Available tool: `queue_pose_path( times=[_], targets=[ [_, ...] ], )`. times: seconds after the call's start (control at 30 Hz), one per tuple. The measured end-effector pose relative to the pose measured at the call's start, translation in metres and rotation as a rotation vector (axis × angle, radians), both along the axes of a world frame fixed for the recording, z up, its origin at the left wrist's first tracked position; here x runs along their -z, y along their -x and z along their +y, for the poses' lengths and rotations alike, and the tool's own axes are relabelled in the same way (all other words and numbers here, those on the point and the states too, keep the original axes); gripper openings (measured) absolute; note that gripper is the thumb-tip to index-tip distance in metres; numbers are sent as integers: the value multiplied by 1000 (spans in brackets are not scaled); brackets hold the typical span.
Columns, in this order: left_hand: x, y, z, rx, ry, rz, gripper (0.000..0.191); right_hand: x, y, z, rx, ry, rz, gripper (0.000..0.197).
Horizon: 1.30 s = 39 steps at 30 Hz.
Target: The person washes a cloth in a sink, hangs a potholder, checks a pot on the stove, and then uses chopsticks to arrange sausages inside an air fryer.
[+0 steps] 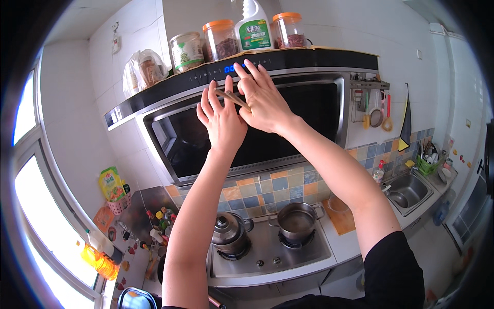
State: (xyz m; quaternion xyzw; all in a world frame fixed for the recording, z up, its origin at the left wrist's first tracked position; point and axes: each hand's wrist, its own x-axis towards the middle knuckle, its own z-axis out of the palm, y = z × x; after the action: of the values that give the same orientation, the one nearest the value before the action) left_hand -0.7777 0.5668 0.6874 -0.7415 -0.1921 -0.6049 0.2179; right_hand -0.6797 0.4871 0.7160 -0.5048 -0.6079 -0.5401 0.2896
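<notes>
Both my hands are raised to the black control strip [328, 60] of a range hood, which has a lit blue display [229, 69]. In my right hand [266, 102] is a pair of wooden chopsticks [238, 101], gripped near the palm and pointing left. Its extended fingers lie over the strip just right of the display; whether they touch it is hard to tell. My left hand [225, 125] has its fingers spread just under the strip, beside the chopsticks, and holds nothing. Below stands a gas hob [289, 266] with a lidded steel pot [227, 235] and an uncovered steel pot [296, 224] holding liquid.
Atop the hood stand orange-lidded jars [219, 38], a spray bottle [254, 33] and a bagged jar [143, 73]. A wooden board [341, 218] lies right of the hob, before the sink [409, 191]. Bottles [164, 220] crowd the left corner. Utensils [376, 116] hang right.
</notes>
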Motion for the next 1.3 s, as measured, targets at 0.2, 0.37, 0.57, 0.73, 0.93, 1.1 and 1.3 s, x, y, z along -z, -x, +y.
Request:
queue_pose_path(
  times=[0.2, 0.37, 0.57, 0.73, 0.93, 1.1, 1.3],
  targets=[
    [2, 15, 27, -76, 105, -58, 78, -6, 26, 28, -94, 38, -50, 40],
    [-1, 37, 44, -154, 85, -58, 76, -6, 42, 52, -178, 26, -60, 39],
    [-3, 51, 47, -137, 78, -50, 74, -9, 49, 60, -184, 61, -13, 29],
    [12, 64, 34, -57, 110, -43, 69, 9, 69, 41, -346, 94, 48, 29],
    [71, 101, -3, 67, 235, 10, 76, 65, 88, 18, -724, 267, 207, 34],
    [139, 166, -31, -35, 456, 21, 76, 127, 125, 23, -1240, 578, 672, 41],
    [246, 261, -76, -400, 791, -79, 72, 221, 216, 36, -1605, 1114, 1210, 44]
  ],
)
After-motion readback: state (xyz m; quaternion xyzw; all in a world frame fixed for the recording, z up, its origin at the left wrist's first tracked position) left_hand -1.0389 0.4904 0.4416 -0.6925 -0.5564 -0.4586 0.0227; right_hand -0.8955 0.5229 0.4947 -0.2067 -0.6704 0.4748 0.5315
